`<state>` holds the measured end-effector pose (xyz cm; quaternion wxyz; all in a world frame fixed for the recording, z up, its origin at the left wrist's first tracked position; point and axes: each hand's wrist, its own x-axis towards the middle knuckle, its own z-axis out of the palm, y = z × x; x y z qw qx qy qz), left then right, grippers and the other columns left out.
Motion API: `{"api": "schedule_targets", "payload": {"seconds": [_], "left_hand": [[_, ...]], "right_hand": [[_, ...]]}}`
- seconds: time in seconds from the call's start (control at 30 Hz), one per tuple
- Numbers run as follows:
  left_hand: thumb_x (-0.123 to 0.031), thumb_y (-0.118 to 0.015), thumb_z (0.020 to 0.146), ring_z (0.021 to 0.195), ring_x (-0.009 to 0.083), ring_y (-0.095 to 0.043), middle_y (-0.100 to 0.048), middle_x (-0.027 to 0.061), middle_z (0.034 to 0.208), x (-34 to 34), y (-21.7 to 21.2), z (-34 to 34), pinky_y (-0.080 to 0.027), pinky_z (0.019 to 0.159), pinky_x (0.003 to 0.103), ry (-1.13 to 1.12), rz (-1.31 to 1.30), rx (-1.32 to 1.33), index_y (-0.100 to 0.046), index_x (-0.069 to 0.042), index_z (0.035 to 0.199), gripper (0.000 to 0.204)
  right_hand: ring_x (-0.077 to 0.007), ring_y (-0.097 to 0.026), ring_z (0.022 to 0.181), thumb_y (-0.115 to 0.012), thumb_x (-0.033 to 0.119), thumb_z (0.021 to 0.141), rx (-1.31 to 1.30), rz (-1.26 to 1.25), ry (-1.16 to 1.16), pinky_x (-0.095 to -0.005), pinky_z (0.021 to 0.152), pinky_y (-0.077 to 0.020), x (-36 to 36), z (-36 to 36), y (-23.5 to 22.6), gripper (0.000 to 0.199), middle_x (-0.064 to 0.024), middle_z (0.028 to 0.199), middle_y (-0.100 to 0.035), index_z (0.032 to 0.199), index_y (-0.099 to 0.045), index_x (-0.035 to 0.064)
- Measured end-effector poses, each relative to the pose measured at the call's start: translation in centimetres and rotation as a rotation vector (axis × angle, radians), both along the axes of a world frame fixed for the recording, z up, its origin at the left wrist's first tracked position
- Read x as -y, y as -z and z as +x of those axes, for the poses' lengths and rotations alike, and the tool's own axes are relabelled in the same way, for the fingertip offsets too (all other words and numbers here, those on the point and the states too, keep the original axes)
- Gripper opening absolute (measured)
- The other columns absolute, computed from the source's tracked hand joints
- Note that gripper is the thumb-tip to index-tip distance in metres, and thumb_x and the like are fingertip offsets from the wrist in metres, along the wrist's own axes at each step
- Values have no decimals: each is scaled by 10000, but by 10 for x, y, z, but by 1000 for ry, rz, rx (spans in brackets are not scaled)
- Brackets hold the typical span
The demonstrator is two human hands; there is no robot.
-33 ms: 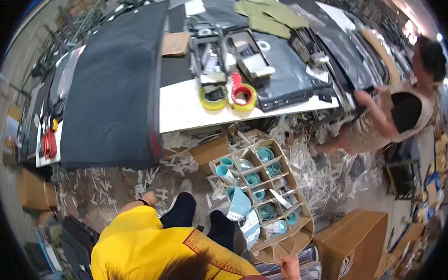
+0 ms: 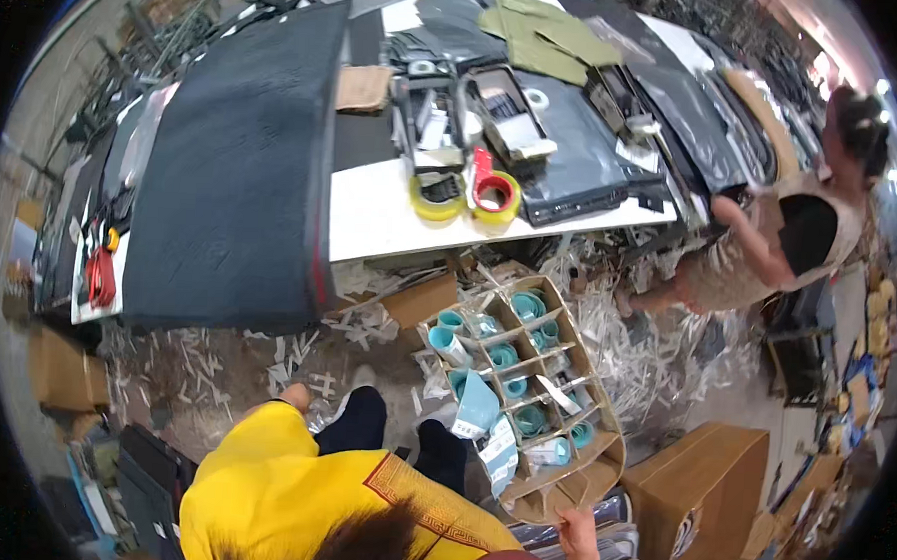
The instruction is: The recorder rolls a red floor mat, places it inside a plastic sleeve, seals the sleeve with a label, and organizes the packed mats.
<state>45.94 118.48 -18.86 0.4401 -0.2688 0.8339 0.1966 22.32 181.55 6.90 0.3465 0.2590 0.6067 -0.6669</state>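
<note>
From up here I see the long tabletop (image 2: 391, 217) first, a dark mat (image 2: 233, 161) draped over its left part, a co-worker (image 2: 801, 235) at its right end. Below it on the littered floor sits a divided cardboard box (image 2: 601, 457) of teal rolls (image 2: 527, 305). My right hand (image 2: 580, 534) hangs just beside the box's near corner, fingers loosely spread, holding nothing. My left hand is out of view. Two tape rolls (image 2: 467, 196) rest near the tabletop's front edge.

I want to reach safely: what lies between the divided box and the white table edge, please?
In the head view, paper scraps and a small carton lie between the divided box and the table.
</note>
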Motion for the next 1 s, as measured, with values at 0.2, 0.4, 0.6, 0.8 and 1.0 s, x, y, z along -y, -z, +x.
{"api": "schedule_targets", "payload": {"seconds": [0.2,0.4,0.6,0.8,1.0], "left_hand": [[-242,-657,809,871,326,-671,-702,184,897,-5,-22,49,-526,783,415,-128,304,-344,-699,-49,960,248],[-116,-571,915,797,173,-651,-680,77,872,8,-176,54,-528,718,311,-690,555,-551,-634,-14,1126,242],[-195,-586,901,883,302,-676,-700,164,954,83,-196,209,-522,781,403,-817,124,-817,-649,-54,1109,260],[-233,-592,894,970,383,-638,-683,188,1012,110,-259,328,-501,814,460,-1098,15,-686,-646,-69,1125,289],[-196,-588,908,947,349,-651,-677,193,1040,138,-245,295,-515,792,413,-928,-43,-858,-619,-25,1146,296]], "right_hand": [[-188,-646,866,-590,-97,760,-123,-149,20,-325,702,-546,145,21,-104,548,-61,1050,-645,1282,-492,35],[-276,-673,921,-554,15,830,-244,-256,-189,-416,739,-583,313,24,-94,339,-146,1078,-663,1165,-562,-33],[-309,-671,953,-545,38,854,-321,-323,-273,-439,845,-579,446,43,-96,303,-162,1079,-664,1144,-578,-42],[-318,-665,984,-509,19,878,-301,-427,-428,-442,863,-576,566,79,-93,276,-187,1103,-654,1137,-569,-54],[-363,-639,1032,-498,1,864,-160,-540,-572,-505,921,-547,704,99,-104,317,-217,1121,-627,1163,-527,-101]]}}
